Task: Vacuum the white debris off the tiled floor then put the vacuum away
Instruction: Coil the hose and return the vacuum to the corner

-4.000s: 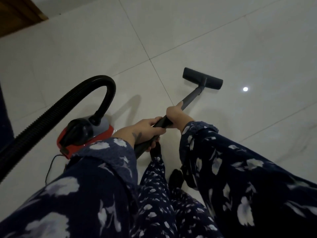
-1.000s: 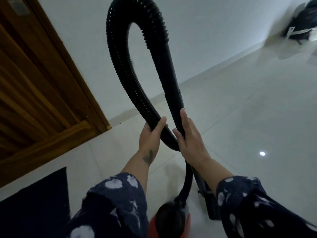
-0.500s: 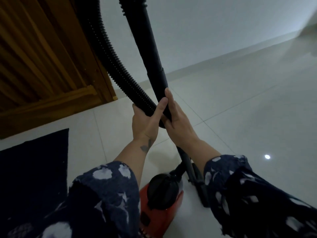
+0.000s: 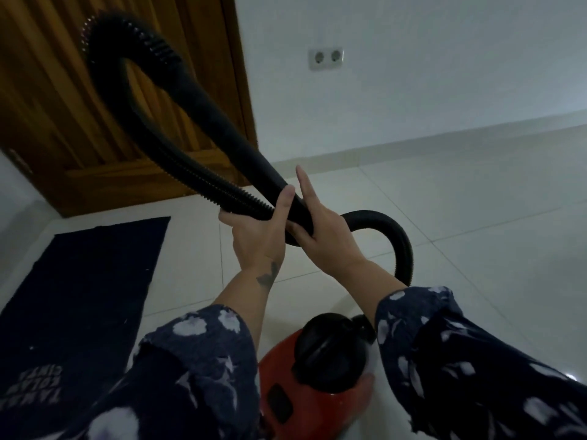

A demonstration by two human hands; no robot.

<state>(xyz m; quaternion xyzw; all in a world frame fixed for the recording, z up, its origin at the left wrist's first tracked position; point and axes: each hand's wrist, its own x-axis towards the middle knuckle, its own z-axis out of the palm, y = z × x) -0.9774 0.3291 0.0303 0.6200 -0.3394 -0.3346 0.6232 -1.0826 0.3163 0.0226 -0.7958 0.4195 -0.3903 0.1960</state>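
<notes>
Since half a second ago the hose (image 4: 203, 179) loop has swung lower toward 10 o'clock, and a lower bend now arcs out at 3 o'clock of the hands. Left hand (image 4: 257, 233) grips ribbed hose, fingers wrapped. Right hand (image 4: 320, 230) holds the smooth wand (image 4: 222, 122), thumb curled, index finger straight. Red vacuum body (image 4: 305, 389) on tiled floor (image 4: 476, 217) at 6 o'clock. Dark mat (image 4: 79, 296) at 8, wooden door (image 4: 47, 90) at 10.
</notes>
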